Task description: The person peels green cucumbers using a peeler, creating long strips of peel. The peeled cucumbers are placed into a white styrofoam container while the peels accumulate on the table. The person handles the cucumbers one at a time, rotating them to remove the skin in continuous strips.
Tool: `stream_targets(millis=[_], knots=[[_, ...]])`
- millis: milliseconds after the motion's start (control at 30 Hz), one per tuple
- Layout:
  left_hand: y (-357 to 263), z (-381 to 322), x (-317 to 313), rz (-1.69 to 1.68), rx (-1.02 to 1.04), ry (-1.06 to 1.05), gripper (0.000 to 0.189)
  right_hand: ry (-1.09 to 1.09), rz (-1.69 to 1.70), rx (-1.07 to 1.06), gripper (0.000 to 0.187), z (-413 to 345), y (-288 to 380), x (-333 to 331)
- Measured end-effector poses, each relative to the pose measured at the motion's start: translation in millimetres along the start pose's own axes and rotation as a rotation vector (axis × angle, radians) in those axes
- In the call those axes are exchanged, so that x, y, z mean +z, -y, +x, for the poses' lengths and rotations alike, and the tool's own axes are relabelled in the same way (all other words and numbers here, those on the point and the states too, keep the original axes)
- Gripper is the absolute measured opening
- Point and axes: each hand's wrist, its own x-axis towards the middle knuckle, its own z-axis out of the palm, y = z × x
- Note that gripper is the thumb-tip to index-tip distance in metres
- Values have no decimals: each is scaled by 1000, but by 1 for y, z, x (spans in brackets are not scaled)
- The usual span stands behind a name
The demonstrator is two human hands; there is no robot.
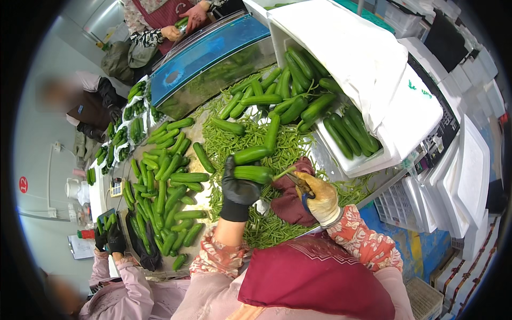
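Note:
In a black glove, my left hand (239,193) grips a green cucumber (254,175) whose long stem (285,173) points right. Directly above it is a second cucumber (252,155); whether my fingers touch it I cannot tell. My right hand (321,199), in a worn yellowish glove, is closed around snips (302,186) with dark handles. Their blades are at the end of the stem. A maroon cloth (289,204) lies beneath the snips. Cut stems (268,234) cover the metal tabletop around both hands.
A tipped white foam box (356,170) spills cucumbers (300,76) at the upper right. Many loose cucumbers (164,180) lie to the left. A blue-topped bin (208,52) stands behind. Co-workers' gloved hands (110,238) hold cucumbers at lower left; others work farther back.

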Motion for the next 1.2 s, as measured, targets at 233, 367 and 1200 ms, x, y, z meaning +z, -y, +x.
stream_targets(millis=[233,367,1200], knots=[[-181,-13,-68,549,740,186,63,104,72,-63,53,-24,-7,-15],[-184,4,-51,126,630,31,56,257,-214,-48,54,-26,-5,-3],[0,203,66,2945,836,381,57,115,-55,92,39,-13,-20,-10]])
